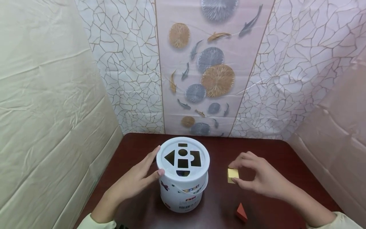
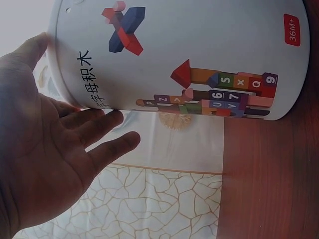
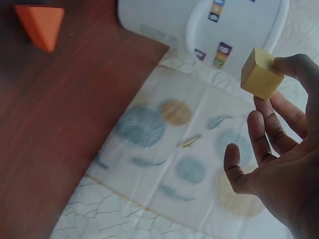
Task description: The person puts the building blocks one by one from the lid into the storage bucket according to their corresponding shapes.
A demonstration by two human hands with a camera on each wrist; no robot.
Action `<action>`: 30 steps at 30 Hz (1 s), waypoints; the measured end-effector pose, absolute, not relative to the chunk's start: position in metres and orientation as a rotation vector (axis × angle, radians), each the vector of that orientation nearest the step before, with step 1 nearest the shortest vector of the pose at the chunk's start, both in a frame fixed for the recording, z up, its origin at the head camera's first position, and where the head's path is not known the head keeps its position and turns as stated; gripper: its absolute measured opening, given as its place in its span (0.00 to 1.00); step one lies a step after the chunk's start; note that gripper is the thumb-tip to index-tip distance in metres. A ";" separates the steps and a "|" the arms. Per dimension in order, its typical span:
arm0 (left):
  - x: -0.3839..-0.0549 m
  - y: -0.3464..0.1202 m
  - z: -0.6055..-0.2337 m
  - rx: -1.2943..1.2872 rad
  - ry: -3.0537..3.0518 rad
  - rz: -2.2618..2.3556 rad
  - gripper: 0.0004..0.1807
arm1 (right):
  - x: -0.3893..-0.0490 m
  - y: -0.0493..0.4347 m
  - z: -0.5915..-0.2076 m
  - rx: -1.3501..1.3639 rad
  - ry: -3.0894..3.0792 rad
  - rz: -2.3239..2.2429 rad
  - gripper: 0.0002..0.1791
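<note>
A white bucket (image 1: pixel 183 190) with a printed side stands upright on the table, its lid (image 1: pixel 171 173) cut with several shaped holes. My left hand (image 1: pixel 137 179) rests against the bucket's left side, fingers spread and fairly straight, thumb at the lid's rim. In the left wrist view the same hand (image 2: pixel 60 134) touches the bucket's upper edge. To the right of the bucket, my right hand (image 1: pixel 257 173) pinches a yellow cube block (image 1: pixel 233 175) between thumb and fingers, above the table. The right wrist view shows the yellow cube (image 3: pixel 261 77) at the fingertips, other fingers loosely bent.
A red triangular block (image 1: pixel 241 212) lies on the dark red-brown table (image 1: pixel 217 203) near its front, right of the bucket. A patterned cloth (image 1: pixel 197 105) hangs behind the table, and pale quilted panels (image 1: pixel 51 111) flank it. The bucket's handle (image 1: pixel 206 184) droops along its right side.
</note>
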State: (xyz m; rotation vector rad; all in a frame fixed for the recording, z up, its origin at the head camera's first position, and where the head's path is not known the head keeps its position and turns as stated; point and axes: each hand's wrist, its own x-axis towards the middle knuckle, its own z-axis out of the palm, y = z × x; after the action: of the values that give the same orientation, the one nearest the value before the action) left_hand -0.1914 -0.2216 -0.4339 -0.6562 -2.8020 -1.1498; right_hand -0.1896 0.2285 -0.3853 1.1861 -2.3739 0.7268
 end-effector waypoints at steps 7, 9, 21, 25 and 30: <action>-0.192 -0.223 -0.434 -0.644 -2.806 -1.139 0.48 | -0.197 0.199 -0.371 1.242 -2.350 0.779 0.26; -0.192 -0.224 -0.435 -0.649 -2.801 -1.141 0.48 | -0.198 0.189 -0.367 1.245 -2.346 0.801 0.24; -0.192 -0.223 -0.436 -0.654 -2.794 -1.144 0.48 | -0.213 0.141 -0.358 1.223 -2.297 0.871 0.22; -0.192 -0.223 -0.436 -0.659 -2.796 -1.142 0.48 | -0.217 0.131 -0.359 1.234 -2.288 0.897 0.21; -0.193 -0.222 -0.436 -0.645 -2.810 -1.142 0.48 | -0.220 0.121 -0.359 1.239 -2.306 0.925 0.19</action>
State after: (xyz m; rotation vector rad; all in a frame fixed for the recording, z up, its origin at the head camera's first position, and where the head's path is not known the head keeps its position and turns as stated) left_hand -0.1933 -0.2224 -0.4365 -0.6455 -2.8104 -1.1415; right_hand -0.2203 0.1206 -0.3593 1.2389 -2.3065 0.9246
